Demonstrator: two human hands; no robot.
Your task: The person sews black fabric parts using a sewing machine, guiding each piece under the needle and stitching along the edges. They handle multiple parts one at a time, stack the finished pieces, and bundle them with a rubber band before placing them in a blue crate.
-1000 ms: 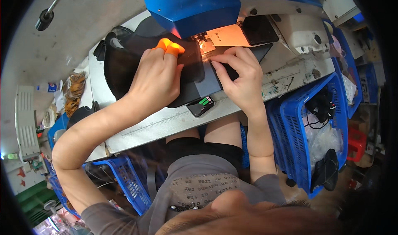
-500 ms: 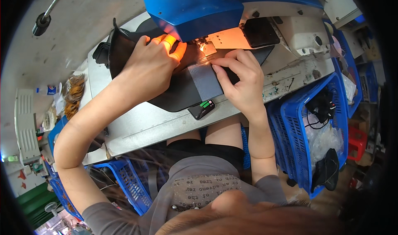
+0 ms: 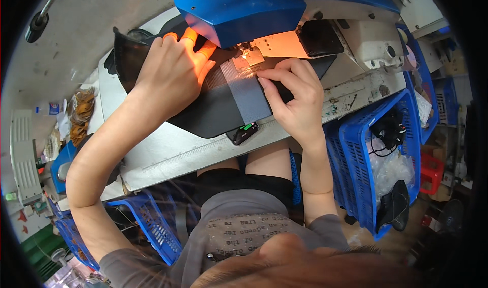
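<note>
A black flat piece of material (image 3: 203,116) lies on the sewing machine bed, with a grey-blue strip (image 3: 249,97) running across it. My left hand (image 3: 170,72) rests on the piece left of the needle area, fingers stretched out and lit orange by the lamp. Beside the strip's right edge, my right hand (image 3: 297,92) has thumb and forefinger pinched on the material, close to the presser foot (image 3: 246,49). The blue sewing machine head (image 3: 239,13) hides the upper needle parts. At the far left, the black material stands up in a curled flap (image 3: 127,59).
A small black device with a green display (image 3: 244,132) sits at the table's front edge, partly under the material. On the right stands a blue basket (image 3: 351,135) holding plastic bags and black items. Another blue basket (image 3: 157,227) is below the table at left.
My left hand has shifted left across the black material, exposing more of it beside the strip. My right hand keeps nearly the same place and pinch. The whole view has moved slightly.
</note>
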